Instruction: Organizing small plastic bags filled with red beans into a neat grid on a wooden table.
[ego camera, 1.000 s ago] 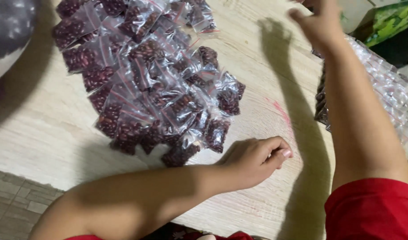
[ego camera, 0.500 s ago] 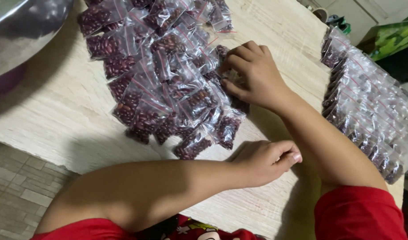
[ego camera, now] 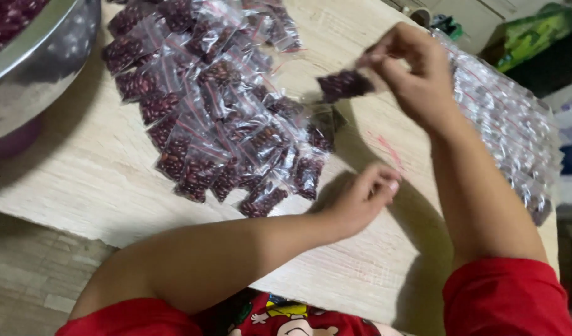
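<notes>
Pinching one small bean-filled bag point(ego camera: 343, 84) in right hand point(ego camera: 417, 78), lifting clear of the bag pile point(ego camera: 217, 99). Keeping left hand point(ego camera: 361, 199) loosely curled, empty, just beside that pile.

Pale wood-grain tabletop point(ego camera: 68, 174), matt, lightly streaked. Small clear plastic bag of dark red beans point(ego camera: 343, 84), glossy and crinkled, pinched in the right hand point(ego camera: 417, 78). Heap of like glossy bean bags point(ego camera: 217, 106) at upper centre. Polished metal bowl point(ego camera: 43, 68), upper left, mirror-bright. Shiny clear plastic bag rows point(ego camera: 510, 130), right. Red cloth sleeves point(ego camera: 504, 302), matt.
</notes>
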